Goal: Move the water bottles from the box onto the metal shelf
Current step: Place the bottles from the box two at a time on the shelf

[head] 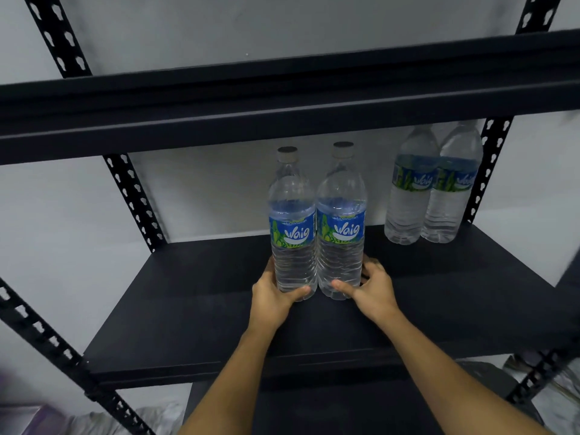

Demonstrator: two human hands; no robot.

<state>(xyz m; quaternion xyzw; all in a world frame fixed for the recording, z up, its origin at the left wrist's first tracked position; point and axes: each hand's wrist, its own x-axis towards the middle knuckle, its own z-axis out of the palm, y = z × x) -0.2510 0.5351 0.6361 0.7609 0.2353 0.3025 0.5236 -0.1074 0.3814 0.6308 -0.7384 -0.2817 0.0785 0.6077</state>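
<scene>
- A slotted upright [135,199] of black angle steel, punched with keyhole cut-outs, stands well to the left of the fingers.
- The shelf board [188,309], flat matte dark metal, lies beneath both hands. A smooth black upper beam [282,102] crosses above them.
- The left hand [271,296] grips the ribbed lower part of the left bottle [293,233], thumb across the front and fingers [270,266] curled behind.
- The left bottle is clear ridged plastic with a glossy blue-green label and a dark cap. It stands upright, touching its twin.
- The right hand [372,290] grips the right bottle [341,227] low down in the same way.
- Both bases sit at the board; I cannot tell whether they rest on it.
- To the right of the fingers and farther back, two rear bottles [408,189] stand upright on the board, touching each other.
</scene>
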